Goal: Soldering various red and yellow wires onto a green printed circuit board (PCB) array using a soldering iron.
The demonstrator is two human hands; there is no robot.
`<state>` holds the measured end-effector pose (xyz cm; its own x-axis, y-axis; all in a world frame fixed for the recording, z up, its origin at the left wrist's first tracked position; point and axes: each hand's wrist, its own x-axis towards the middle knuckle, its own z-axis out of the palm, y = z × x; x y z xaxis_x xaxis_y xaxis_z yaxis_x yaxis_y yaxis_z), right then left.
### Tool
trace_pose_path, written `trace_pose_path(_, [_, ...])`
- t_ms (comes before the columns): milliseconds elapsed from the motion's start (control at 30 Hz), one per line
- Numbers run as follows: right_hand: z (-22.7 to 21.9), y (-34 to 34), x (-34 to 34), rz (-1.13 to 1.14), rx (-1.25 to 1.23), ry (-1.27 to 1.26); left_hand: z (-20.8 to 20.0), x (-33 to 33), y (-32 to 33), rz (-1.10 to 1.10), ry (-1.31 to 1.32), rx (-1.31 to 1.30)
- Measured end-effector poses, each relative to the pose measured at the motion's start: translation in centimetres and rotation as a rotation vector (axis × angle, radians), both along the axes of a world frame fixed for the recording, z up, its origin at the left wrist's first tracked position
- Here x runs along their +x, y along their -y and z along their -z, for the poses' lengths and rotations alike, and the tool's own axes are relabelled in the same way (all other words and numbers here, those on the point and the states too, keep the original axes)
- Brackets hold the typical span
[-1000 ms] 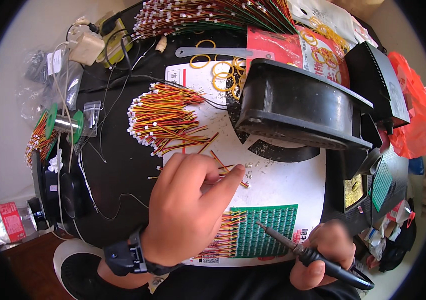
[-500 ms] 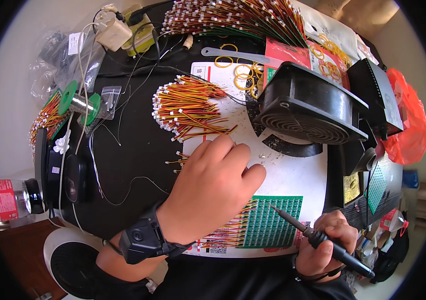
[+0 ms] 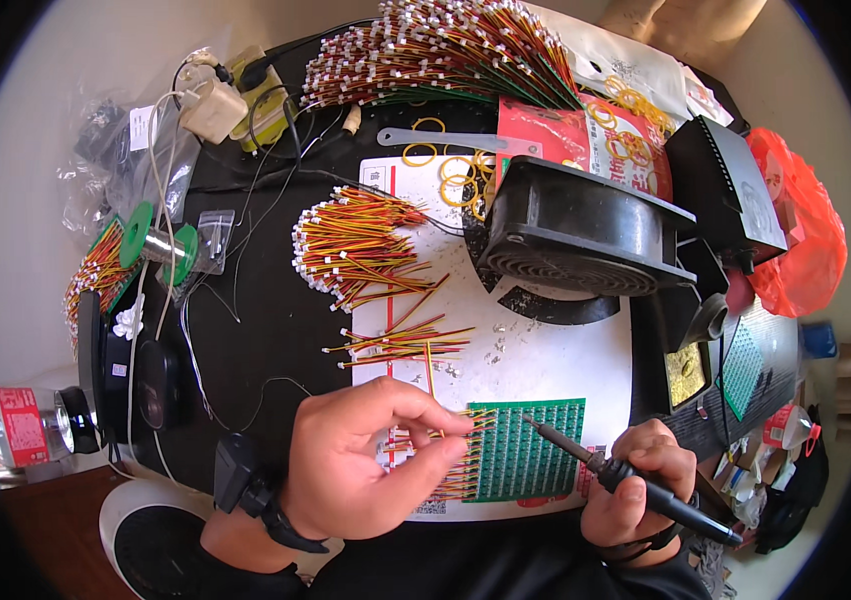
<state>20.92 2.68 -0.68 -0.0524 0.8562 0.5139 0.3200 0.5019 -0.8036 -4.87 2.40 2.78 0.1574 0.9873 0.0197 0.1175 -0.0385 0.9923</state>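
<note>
My left hand point(image 3: 361, 460) is closed in a pinch at the left edge of a green circuit board point(image 3: 531, 460). A red-and-yellow wire lead point(image 3: 430, 368) pokes up from its fingers. Several leads with white connectors run from that board edge, partly hidden under the hand. My right hand point(image 3: 636, 485) grips a black soldering iron point(image 3: 681, 510), its tip over the upper part of the board near the left fingertips; whether it touches cannot be made out. Beyond the left hand lie loose leads point(image 3: 406, 345) and a bigger pile of leads point(image 3: 361, 245).
A black fan point(image 3: 586, 215) stands at the right of the white sheet point(image 3: 586, 345). A large wire bundle point(image 3: 446, 55) lies at the back, near rubber bands point(image 3: 458, 190). Left are a solder spool point(image 3: 161, 242) and cables. A black box point(image 3: 726, 185) and tip-cleaner tin point(image 3: 687, 375) stand right.
My left hand has moved from the loose leads down toward me to the board's left edge, with a lead in its fingers. The right hand still holds the iron. The whole view has shifted slightly.
</note>
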Motion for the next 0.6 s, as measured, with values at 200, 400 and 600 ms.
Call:
trace_pose_path(200, [0.8, -0.2, 1.0, -0.122, 0.053, -0.069, -0.4, 1.5, 1.5, -0.227, 0.397, -0.332])
trace_pose_path(400, [0.4, 0.0, 1.1, -0.148, 0.041, -0.067, -1.5, 0.9, 0.6, -0.080, 0.114, -0.401])
trace_pose_path(600, [0.7, 0.1, -1.0, 0.063, 0.059, -0.084, -0.4, 0.7, -0.2, -0.058, -0.379, 0.167])
